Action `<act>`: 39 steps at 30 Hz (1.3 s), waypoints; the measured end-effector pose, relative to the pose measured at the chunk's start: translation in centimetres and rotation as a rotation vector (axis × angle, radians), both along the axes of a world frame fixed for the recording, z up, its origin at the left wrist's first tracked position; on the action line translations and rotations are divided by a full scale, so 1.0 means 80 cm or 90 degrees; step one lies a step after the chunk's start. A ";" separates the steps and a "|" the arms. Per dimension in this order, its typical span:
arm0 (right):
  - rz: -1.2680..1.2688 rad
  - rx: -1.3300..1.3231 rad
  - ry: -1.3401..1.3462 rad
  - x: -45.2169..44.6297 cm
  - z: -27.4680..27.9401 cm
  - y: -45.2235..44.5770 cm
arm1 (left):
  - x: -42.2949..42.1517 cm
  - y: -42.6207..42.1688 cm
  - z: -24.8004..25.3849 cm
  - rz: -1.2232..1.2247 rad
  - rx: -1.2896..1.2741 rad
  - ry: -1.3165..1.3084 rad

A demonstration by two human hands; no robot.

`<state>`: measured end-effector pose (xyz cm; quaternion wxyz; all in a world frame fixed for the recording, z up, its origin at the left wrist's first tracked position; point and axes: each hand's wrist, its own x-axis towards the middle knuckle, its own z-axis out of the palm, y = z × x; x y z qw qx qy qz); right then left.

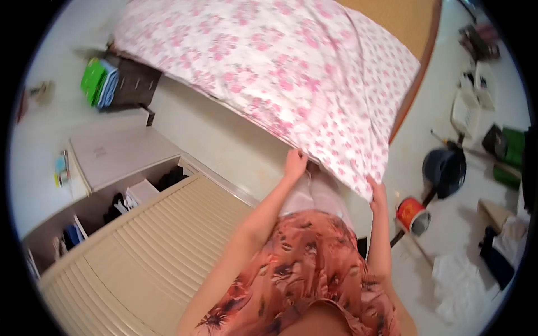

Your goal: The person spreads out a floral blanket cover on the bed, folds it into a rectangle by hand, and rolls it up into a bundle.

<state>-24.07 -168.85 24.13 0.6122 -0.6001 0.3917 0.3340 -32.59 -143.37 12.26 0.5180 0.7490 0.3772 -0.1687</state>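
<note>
A white quilt with pink flowers is spread over the bed, its near edge lifted in front of my body. My left hand is closed on that near edge, around the middle of the picture. Further right, my right hand grips the quilt's near corner, with the thumb up along the cloth. Between the two hands the edge runs slanting down to the right. The fingers of both hands are partly hidden by the cloth.
Left, a louvered cabinet has an opened compartment with clothes. A dark nightstand carries green and blue folded items. At right are a dark bucket, a red tin and a white plastic bag. A bare mat shows beyond the quilt.
</note>
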 end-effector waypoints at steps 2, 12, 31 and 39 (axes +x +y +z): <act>0.092 -0.069 -0.043 -0.004 -0.004 -0.005 | -0.001 -0.015 -0.035 0.161 -0.109 0.039; 0.188 0.000 -0.114 0.023 0.015 -0.025 | 0.052 -0.058 0.002 0.602 -0.178 0.015; 0.492 0.172 -0.060 0.058 0.030 -0.041 | 0.039 -0.263 0.164 0.848 -0.390 -0.309; 0.633 -0.028 -0.581 0.061 0.047 -0.037 | 0.062 -0.253 0.179 0.867 -0.400 -0.319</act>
